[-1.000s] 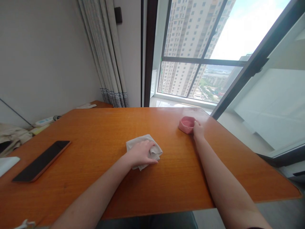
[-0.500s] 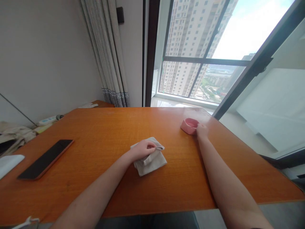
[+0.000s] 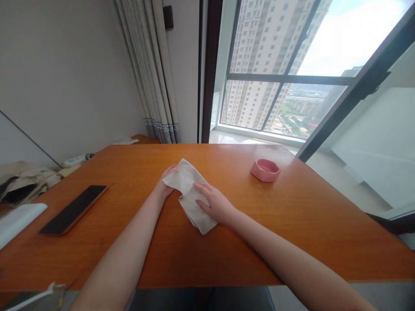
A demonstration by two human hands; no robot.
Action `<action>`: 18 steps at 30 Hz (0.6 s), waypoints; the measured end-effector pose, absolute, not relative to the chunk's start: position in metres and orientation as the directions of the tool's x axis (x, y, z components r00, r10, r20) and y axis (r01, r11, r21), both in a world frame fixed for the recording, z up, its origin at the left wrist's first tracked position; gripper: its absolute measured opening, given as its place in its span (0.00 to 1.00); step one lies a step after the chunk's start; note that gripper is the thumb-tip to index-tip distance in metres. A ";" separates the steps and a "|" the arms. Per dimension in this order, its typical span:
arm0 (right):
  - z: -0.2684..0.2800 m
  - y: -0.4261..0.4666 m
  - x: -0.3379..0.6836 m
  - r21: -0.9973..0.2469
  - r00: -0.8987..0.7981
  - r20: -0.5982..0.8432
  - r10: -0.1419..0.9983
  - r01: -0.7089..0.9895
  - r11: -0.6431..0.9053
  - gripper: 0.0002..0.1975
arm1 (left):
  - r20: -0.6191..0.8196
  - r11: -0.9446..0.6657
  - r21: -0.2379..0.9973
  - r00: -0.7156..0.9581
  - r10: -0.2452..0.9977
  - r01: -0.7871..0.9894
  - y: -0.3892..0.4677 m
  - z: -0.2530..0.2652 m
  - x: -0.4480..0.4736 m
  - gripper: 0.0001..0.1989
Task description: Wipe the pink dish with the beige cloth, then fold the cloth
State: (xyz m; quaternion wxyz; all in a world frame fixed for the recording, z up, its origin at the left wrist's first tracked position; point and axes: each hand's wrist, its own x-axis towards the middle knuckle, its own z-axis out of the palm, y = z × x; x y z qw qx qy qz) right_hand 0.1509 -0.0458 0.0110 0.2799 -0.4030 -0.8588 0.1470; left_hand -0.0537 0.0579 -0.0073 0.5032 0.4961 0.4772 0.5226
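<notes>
Fingers of the right hand (image 3: 218,206) are laid on the cloth (image 3: 190,198), loosely spread, the thumb set apart. Fingers of the left hand (image 3: 164,181) are partly hidden behind the cloth's upper left end; whether it is pinched there cannot be told. Cloth located near mid-table, between the hands, apparently folded in layers. Handling, as judged: light, soft, limp, not fragile, little slip expected; layers may part if only one is caught. Best taken by opposite corners, all layers together. Farther out on the table (image 3: 311,216): pink bowl (image 3: 265,172) at right, untouched; dark tablet (image 3: 74,211) at left.
</notes>
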 end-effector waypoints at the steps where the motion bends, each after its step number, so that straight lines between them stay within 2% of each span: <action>1: 0.008 -0.056 0.138 -0.466 -0.595 0.272 0.756 0.605 0.645 0.24 | 0.046 -0.048 0.997 -0.029 0.998 -0.061 0.061 -0.009 -0.063 0.20; 3: 0.004 -0.066 0.129 -0.439 -0.651 0.162 0.741 0.625 0.645 0.21 | 0.043 -0.047 0.996 -0.052 0.998 -0.070 0.066 -0.012 -0.082 0.22; 5: 0.005 -0.063 0.136 -0.423 -0.641 0.118 0.759 0.659 0.622 0.19 | 0.037 -0.038 0.999 -0.021 0.999 -0.013 0.068 -0.016 -0.097 0.24; 9: 0.011 -0.029 0.176 -0.410 -0.531 0.089 0.843 0.752 0.517 0.16 | 0.060 -0.072 0.969 0.055 0.997 0.238 0.069 -0.020 -0.109 0.23; 13: 0.007 -0.001 0.207 -0.434 -0.432 0.139 0.891 0.782 0.447 0.11 | 0.193 -0.193 0.808 0.060 0.979 0.557 0.067 -0.021 -0.097 0.16; 18: 0.001 0.009 0.223 -0.327 -0.311 0.171 0.935 0.877 0.351 0.13 | 0.261 -0.277 0.645 0.136 0.956 0.712 0.059 -0.016 -0.082 0.17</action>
